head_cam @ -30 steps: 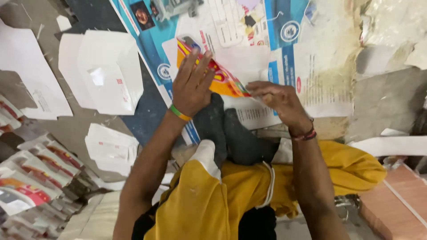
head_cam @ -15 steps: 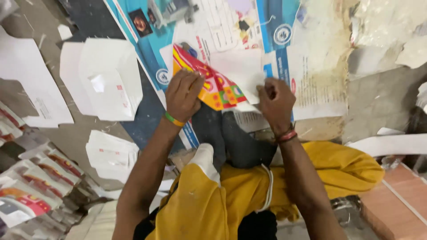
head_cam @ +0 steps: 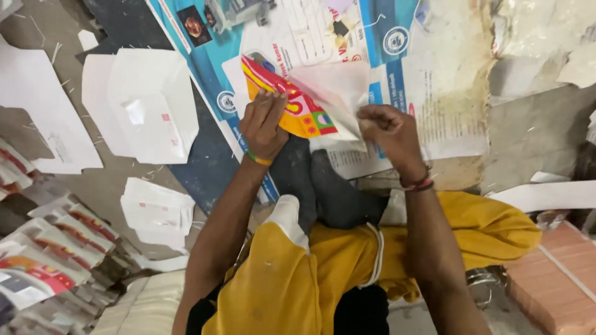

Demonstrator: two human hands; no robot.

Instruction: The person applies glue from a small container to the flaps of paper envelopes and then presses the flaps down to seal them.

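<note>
I hold a colourful printed paper envelope (head_cam: 303, 110), red, yellow and orange outside and white inside, over a large blue and white poster sheet (head_cam: 397, 56) on the floor. My left hand (head_cam: 264, 124) grips its left edge with fingers curled on top. My right hand (head_cam: 388, 127) pinches the lifted white flap (head_cam: 332, 93) and folds it over. My legs in yellow trousers and dark socks (head_cam: 323, 192) lie crossed just below the hands.
White blank envelopes (head_cam: 146, 105) lie flat at the left, a small stack of folded white ones (head_cam: 155, 211) nearer me. Finished colourful envelopes (head_cam: 49, 254) fan out at the lower left. A brick (head_cam: 555, 279) sits at the lower right.
The paper lay flat under both hands before. Now both hands have lifted it and the right hand has raised and folded its white flap upward.
</note>
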